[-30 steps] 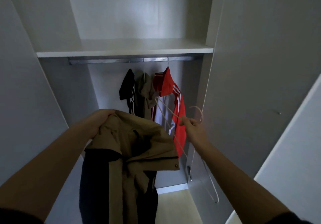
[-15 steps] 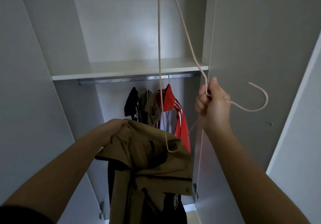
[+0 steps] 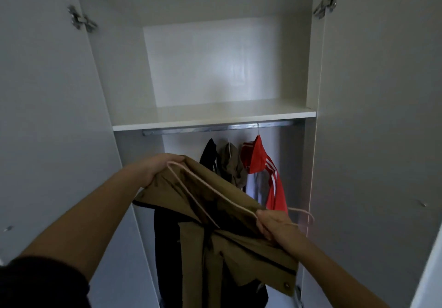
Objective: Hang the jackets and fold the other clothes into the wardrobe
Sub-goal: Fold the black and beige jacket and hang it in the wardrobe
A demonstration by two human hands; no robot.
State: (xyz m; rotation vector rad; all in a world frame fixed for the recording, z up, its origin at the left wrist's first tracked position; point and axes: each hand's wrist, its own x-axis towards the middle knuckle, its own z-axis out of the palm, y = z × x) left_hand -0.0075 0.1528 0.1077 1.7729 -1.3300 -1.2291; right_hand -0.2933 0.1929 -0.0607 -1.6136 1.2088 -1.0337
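I hold a tan and black jacket (image 3: 215, 243) up in front of the open wardrobe. My left hand (image 3: 156, 167) grips its collar at the upper left. My right hand (image 3: 275, 224) grips the neck of a pale pink wire hanger (image 3: 205, 188), whose frame lies across the jacket's opening with one end up by my left hand. The hanger's hook sticks out to the right of my right hand. Behind the jacket, a black jacket (image 3: 209, 154), an olive jacket (image 3: 233, 164) and a red jacket with white stripes (image 3: 265, 171) hang from the metal rail (image 3: 215, 127).
A white shelf (image 3: 215, 116) runs above the rail. The wardrobe's left door (image 3: 43, 116) and right door (image 3: 382, 116) stand open on either side, with metal hinges near their tops.
My right hand has come down from head height, bringing the hanger onto the jacket's opening. The view has tilted up a little. My left hand keeps its grip on the collar.
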